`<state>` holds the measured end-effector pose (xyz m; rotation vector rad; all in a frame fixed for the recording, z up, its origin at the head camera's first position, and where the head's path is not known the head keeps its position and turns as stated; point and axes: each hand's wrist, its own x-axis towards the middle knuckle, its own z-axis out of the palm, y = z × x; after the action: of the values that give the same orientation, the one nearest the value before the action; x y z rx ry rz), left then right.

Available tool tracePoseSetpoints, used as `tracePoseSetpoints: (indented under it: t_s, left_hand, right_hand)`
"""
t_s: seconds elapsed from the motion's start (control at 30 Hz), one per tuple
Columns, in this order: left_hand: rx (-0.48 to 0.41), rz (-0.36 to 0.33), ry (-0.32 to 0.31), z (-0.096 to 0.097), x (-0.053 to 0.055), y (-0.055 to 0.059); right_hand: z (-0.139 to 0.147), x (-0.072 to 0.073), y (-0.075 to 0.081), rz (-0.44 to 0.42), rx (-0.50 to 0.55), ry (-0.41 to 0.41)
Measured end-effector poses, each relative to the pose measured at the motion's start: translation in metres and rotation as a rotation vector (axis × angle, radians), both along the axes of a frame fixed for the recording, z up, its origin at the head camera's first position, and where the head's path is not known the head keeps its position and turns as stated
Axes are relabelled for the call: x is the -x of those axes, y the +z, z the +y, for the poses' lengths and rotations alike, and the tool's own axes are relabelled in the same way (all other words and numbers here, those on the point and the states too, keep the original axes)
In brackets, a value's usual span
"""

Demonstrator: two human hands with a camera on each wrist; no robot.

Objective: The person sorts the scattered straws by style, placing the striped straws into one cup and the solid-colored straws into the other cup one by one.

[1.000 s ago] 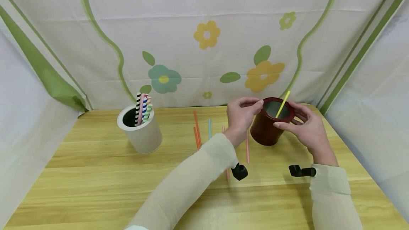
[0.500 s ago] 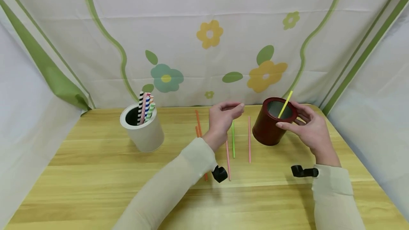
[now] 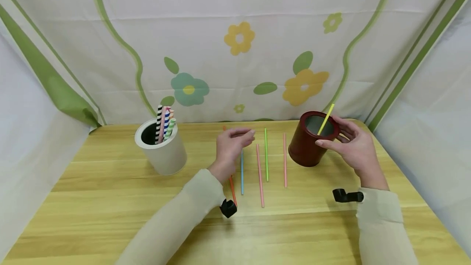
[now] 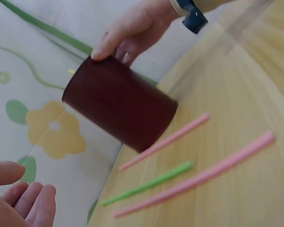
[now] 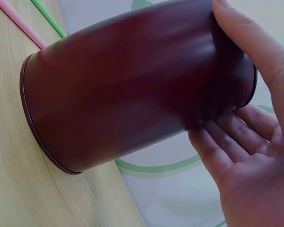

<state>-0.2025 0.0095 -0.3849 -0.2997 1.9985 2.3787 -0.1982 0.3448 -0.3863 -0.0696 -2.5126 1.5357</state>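
Note:
My right hand (image 3: 355, 148) grips a dark red cup (image 3: 306, 146) near its rim, thumb on the near side and fingers around the far right. A yellow straw (image 3: 327, 117) leans inside the cup, its top above the rim. My left hand (image 3: 229, 148) hovers over the orange straw (image 3: 233, 193) and close to the blue straw (image 3: 242, 175), partly covering both. In the left wrist view its fingers (image 4: 40, 205) are loosely bent with nothing between them. A green straw (image 3: 266, 154) and two pink straws, one longer-looking pink straw (image 3: 260, 177) among them, lie between the hands.
On the left of the wooden table (image 3: 92, 216) stands a white cup (image 3: 169, 160) holding several striped straws (image 3: 163, 124). Behind the table's back edge hangs a flowered cloth (image 3: 220, 3). More cloth closes off both sides.
My left hand has left the red cup's rim and moved left over the orange and blue straws, uncovering the green and pink ones. My right hand stays on the cup.

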Motion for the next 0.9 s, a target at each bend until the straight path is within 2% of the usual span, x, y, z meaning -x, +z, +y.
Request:
tracePoseSetpoints:
  t_s: [0.23, 0.6, 0.77, 0.9]
  left_hand:
    - [0.100, -0.064, 0.104, -0.033, 0.002, -0.014]
    - [0.199, -0.167, 0.208, -0.068, 0.000, -0.039]
    - [0.279, -0.185, 0.203, -0.077, 0.000, -0.046]
    - [0.403, -0.173, 0.154, -0.081, 0.001, -0.048]
  right_hand:
    - [-0.002, -0.001, 0.001, -0.007, 0.007, 0.001]
    - [-0.002, -0.001, 0.002, -0.017, 0.003, -0.008]
    - [-0.002, -0.002, 0.003, -0.018, 0.002, -0.004]
    - [-0.002, -0.003, 0.003, -0.017, 0.007, -0.005]
